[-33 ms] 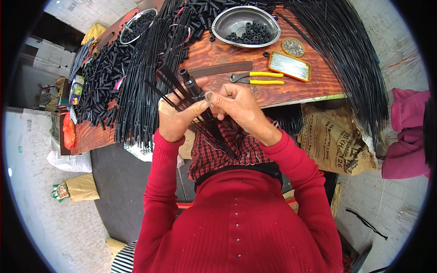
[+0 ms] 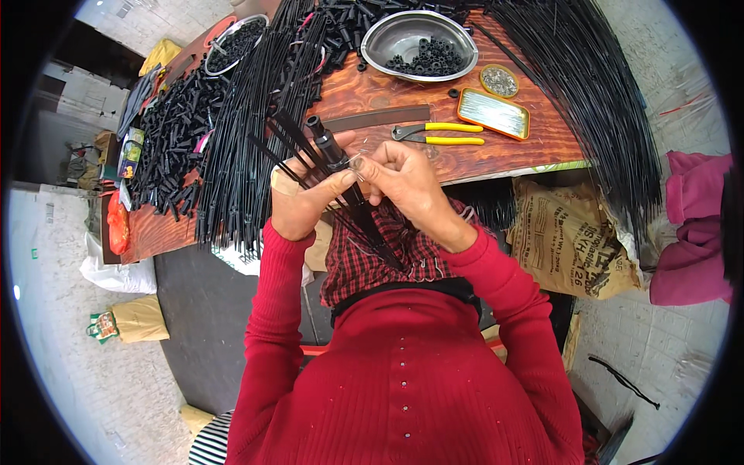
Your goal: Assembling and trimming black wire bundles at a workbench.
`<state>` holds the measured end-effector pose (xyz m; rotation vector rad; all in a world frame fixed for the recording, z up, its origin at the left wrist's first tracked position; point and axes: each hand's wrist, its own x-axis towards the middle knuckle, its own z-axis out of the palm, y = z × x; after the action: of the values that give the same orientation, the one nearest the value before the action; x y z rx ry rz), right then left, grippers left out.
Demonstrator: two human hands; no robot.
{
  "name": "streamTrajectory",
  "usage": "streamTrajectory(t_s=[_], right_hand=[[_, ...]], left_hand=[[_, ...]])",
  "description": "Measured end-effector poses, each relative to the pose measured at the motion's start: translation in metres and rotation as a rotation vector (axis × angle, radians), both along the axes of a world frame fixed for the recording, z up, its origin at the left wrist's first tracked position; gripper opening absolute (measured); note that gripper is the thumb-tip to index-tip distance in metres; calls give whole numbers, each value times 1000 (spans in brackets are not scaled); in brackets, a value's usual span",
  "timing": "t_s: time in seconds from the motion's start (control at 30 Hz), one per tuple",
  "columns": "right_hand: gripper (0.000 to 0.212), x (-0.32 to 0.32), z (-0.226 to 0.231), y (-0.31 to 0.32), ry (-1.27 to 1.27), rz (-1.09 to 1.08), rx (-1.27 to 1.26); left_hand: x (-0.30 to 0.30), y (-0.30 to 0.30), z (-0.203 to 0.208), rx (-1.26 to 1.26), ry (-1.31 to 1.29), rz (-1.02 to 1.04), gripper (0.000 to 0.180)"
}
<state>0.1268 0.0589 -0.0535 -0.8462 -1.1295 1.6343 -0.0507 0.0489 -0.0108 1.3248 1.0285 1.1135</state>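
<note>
My left hand (image 2: 304, 194) is closed around a black plastic tube fitting (image 2: 329, 146) with several thin black rods spreading from it, like umbrella ribs on a runner. The fitting's hollow end points up and away from me, and a dark part runs down toward my lap. A beige patch covers skin at the base of my left thumb. Pressed against the fitting's collar, my right hand (image 2: 403, 182) pinches a fine silvery wire (image 2: 358, 164) between thumb and forefinger. Other thin wire ends stick out near the fingertips. My fingers partly hide where wire and rods meet.
On the wooden table (image 2: 372, 101) lie yellow-handled pliers (image 2: 442, 133), a tin of straight wires (image 2: 496, 114), a round dish of small metal bits (image 2: 499, 80) and a steel bowl (image 2: 418, 43) of black rings. Black tubes (image 2: 174, 139) and rod bundles (image 2: 577, 85) surround them. A printed sack (image 2: 570, 244) stands right.
</note>
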Motion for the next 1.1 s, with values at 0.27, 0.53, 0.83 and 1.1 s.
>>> streamTrajectory(t_s=[0.27,0.53,0.83,1.1], right_hand=[[18,-14,18,-20,-119,-281,89],[18,-14,10,-13,-244,-512,564],[19,1,15,-14,-387,-398,634],[20,7,27,-18,-424,-368,620]], left_hand=[[6,-2,2,7,-30,7,45],[11,-3,0,58,-97,-8,45],[11,-4,1,39,-86,0,44],[10,-1,-4,85,-53,7,40]])
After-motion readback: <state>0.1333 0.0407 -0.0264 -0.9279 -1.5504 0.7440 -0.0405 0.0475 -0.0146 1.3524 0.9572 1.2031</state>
